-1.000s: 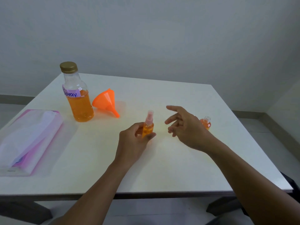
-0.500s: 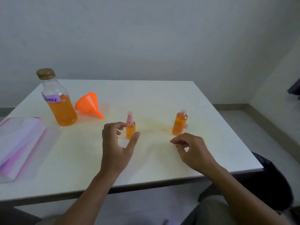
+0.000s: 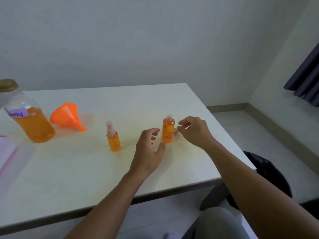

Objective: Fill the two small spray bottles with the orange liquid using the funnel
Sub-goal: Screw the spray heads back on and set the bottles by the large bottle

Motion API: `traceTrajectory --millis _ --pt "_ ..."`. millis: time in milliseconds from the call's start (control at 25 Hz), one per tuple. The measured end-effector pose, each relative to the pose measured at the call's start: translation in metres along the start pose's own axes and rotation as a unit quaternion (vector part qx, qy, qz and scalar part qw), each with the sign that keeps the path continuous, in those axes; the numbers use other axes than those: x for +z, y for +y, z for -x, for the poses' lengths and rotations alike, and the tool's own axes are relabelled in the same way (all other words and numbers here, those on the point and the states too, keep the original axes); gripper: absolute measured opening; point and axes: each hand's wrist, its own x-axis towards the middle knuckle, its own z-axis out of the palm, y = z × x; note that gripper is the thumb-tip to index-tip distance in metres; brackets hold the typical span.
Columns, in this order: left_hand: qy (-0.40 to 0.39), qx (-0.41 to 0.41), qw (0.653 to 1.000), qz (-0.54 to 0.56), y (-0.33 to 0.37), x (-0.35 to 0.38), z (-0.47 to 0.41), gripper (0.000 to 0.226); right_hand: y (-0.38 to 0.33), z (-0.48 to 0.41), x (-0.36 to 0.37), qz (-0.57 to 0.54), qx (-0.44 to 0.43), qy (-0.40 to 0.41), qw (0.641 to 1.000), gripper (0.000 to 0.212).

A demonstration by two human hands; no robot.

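Orange uncapped bottle (image 3: 168, 131) near the tabletop's (image 3: 86, 169) right edge: probably light, tippy, slick; grip mid-body. Left hand (image 3: 148, 150) and right hand (image 3: 194, 132) flank it, loose, empty.

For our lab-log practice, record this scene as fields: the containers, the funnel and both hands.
large bottle: capped, part full of orange liquid
funnel: on its side beside large bottle
pump spray bottle: upright, filled, pump on
open spray bottle: upright, filled, no pump
left hand: relaxed, beside open spray bottle
right hand: loosely curled, nothing visibly held
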Motion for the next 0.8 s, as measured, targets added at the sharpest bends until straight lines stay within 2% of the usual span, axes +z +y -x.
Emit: traceTrajectory --millis 120,280,400,480,560,640,800 --pt "-0.008 -0.041 0.999 0.034 0.003 0.015 -0.019 0.060 0.003 -0.026 0.005 0.015 -0.002 -0.096 0.995 0.039" --pt "-0.013 -0.052 0.996 0.070 0.000 0.024 -0.031 0.054 0.008 -0.040 -0.001 -0.012 0.008 -0.148 0.989 0.035" --pt "-0.005 -0.057 0.996 0.070 -0.002 0.022 -0.031 0.049 -0.004 -0.033 -0.029 -0.152 0.033 -0.113 0.981 0.021" --pt "0.006 -0.059 0.996 0.069 -0.001 0.019 -0.028 0.049 -0.022 -0.023 -0.052 -0.292 0.001 -0.089 0.952 0.015" --pt "0.021 -0.056 0.996 0.067 0.001 0.017 -0.024 0.047 -0.042 -0.012 -0.071 -0.390 -0.059 -0.067 0.917 0.022" --pt "0.036 -0.048 0.996 0.066 0.003 0.014 -0.020 0.047 -0.062 -0.002 -0.080 -0.434 -0.099 -0.037 0.895 0.031" --pt "0.043 -0.043 0.996 0.072 0.002 0.012 -0.014 0.047 -0.080 0.008 -0.080 -0.444 -0.125 0.007 0.887 0.034"
